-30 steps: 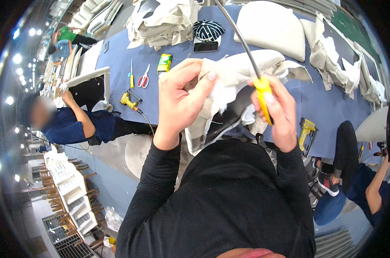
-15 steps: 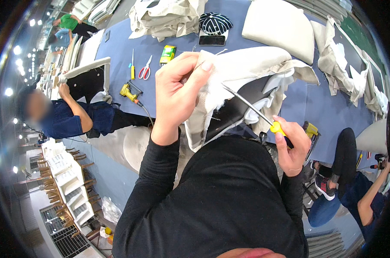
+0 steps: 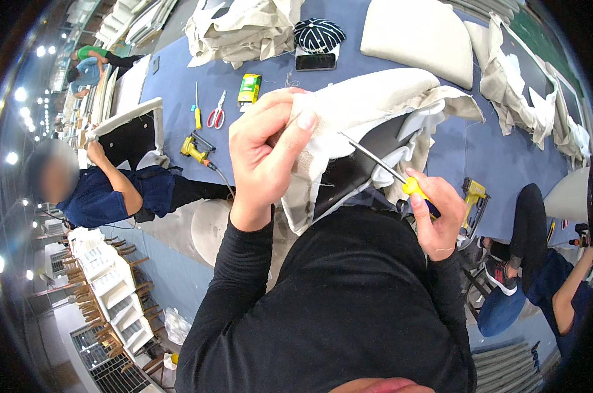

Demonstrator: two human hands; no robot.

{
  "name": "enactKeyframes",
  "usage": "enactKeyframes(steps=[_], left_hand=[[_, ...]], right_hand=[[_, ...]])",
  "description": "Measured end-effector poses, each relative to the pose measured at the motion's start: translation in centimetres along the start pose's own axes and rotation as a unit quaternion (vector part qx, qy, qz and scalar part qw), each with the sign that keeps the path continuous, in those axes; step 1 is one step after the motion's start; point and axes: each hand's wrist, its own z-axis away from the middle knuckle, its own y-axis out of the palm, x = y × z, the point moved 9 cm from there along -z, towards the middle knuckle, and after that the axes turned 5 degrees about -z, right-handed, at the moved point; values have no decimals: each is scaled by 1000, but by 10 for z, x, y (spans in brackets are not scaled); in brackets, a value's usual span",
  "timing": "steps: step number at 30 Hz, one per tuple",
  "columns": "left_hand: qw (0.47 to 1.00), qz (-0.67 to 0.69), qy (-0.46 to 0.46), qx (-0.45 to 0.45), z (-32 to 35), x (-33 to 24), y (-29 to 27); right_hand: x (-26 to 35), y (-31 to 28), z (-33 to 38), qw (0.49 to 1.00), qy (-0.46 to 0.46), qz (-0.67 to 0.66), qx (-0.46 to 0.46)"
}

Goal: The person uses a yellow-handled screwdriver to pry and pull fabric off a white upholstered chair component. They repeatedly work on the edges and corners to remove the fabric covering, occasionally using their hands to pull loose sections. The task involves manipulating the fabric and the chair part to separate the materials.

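Note:
A beige upholstered seat cushion (image 3: 381,86) is tilted up in front of me, its black underside (image 3: 349,173) partly facing me. White padding and loose fabric edges show along the rim. My left hand (image 3: 267,150) pinches the cover at the near left corner, thumb against the cloth. In my right hand (image 3: 440,213) is a screwdriver (image 3: 415,188) with a yellow handle and long metal shaft. Its tip touches or lies close to the white padding beside that corner; exact contact is hard to tell.
On the blue table are a yellow staple gun (image 3: 195,149), red-handled scissors (image 3: 216,114), a yellow-green box (image 3: 249,90), a phone (image 3: 315,62), a cap (image 3: 319,35) and another cushion (image 3: 417,40). A second staple gun (image 3: 474,196) lies right. Co-workers sit on both sides.
Both hands keep their grips. Less white padding shows by the left corner than before, and the screwdriver has shifted slightly. The whole view has turned a little.

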Motion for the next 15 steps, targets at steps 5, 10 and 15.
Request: enactKeyframes(steps=[5,10,15], left_hand=[[999,-22,22,13,-1,-6,3],[999,-5,-49,7,2,5,-2],[999,24,-30,-2,0,11,-1]], right_hand=[[5,0,-5,1000,-2,4,4],[2,-17,7,999,-13,43,13],[8,-15,5,998,-16,54,20]])
